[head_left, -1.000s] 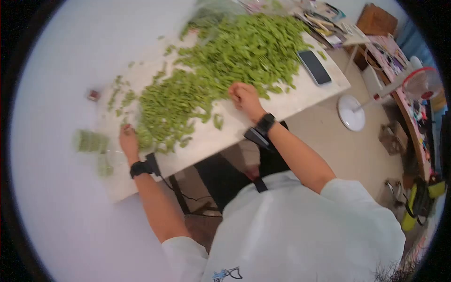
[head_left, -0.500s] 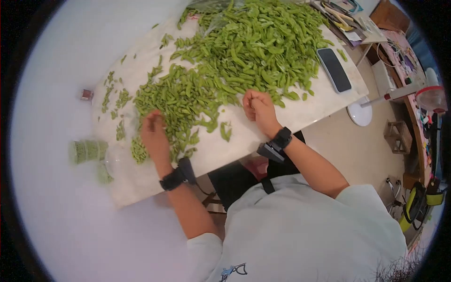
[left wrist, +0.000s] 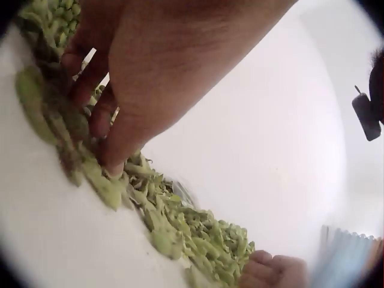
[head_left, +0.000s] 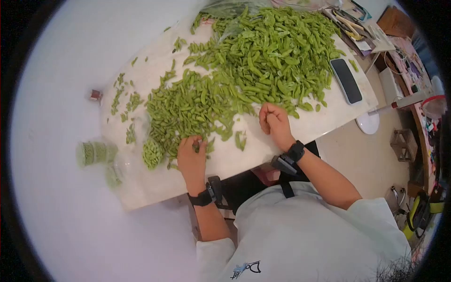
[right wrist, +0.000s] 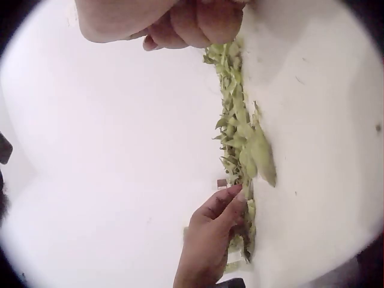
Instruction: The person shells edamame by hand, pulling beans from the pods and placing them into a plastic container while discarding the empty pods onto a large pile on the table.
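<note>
Green edamame pods (head_left: 282, 61) form a big heap at the table's back, with a smaller pile (head_left: 183, 103) nearer to me. At that pile's near edge, my left hand (head_left: 191, 157) reaches down with fingers bent. In the left wrist view its thumb and fingers pinch in on a few pods (left wrist: 75, 132) lying on the table. My right hand (head_left: 275, 124) is curled into a loose fist beside the large heap; no pod shows in it. Left of my left hand sits a small mound of pale shelled beans (head_left: 152, 152). Two stray pods (head_left: 240, 140) lie between the hands.
Clear tubs of green beans (head_left: 94, 152) stand at the table's left side, with a clear container (head_left: 124, 164) nearby. A phone (head_left: 346, 81) lies at the right edge. A plastic bag (head_left: 230, 8) and tools (head_left: 350, 26) are at the back. Loose pods (head_left: 133, 99) dot the far left.
My left hand has moved right, from beside the shelled beans across to the pods at the pile's near edge. The right hand stays curled near the large heap. The head view has shifted.
</note>
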Demonstrator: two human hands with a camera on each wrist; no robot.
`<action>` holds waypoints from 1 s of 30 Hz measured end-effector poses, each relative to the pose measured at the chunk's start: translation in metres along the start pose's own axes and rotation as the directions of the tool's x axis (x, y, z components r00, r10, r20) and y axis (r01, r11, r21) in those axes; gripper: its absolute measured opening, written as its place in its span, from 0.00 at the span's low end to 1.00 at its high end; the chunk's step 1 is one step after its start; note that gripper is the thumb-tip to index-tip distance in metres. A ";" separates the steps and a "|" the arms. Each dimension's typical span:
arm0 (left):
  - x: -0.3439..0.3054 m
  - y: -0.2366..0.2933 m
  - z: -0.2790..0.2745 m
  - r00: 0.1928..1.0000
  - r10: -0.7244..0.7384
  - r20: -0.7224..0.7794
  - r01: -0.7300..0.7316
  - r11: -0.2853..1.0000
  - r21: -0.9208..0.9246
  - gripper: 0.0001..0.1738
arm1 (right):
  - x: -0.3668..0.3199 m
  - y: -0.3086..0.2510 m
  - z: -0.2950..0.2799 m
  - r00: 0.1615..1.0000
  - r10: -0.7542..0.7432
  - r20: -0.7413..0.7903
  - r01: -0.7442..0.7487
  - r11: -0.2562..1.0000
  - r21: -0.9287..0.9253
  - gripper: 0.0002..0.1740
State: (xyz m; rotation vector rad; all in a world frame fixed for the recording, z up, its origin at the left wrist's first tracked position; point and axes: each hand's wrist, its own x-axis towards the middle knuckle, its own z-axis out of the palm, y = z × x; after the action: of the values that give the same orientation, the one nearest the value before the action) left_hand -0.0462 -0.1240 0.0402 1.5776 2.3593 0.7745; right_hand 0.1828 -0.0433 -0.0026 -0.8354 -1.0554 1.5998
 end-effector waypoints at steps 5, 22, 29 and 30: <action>0.000 -0.017 0.003 0.995 0.099 -0.018 -0.100 0.989 -0.107 0.09 | 0.003 -0.005 0.005 0.999 -0.010 0.030 0.012 0.997 -0.073 0.09; 0.002 0.029 0.001 0.994 0.037 0.106 0.098 0.174 -0.980 0.09 | 0.001 -0.045 0.087 0.862 0.162 0.481 -0.043 0.967 -0.249 0.21; -0.014 0.031 0.017 0.984 0.005 0.179 0.176 0.157 -0.972 0.08 | -0.010 -0.027 0.080 0.907 0.009 0.421 0.115 0.957 -0.268 0.20; -0.014 0.031 0.019 0.981 -0.004 0.193 0.191 0.174 -0.966 0.07 | -0.011 -0.025 0.081 0.909 -0.032 0.415 0.157 0.950 -0.271 0.20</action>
State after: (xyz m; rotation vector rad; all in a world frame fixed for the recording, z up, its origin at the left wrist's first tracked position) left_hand -0.0076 -0.1217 0.0391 0.7552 1.1354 1.6131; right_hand 0.1222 -0.0700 0.0520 -0.6425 -1.6444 1.5884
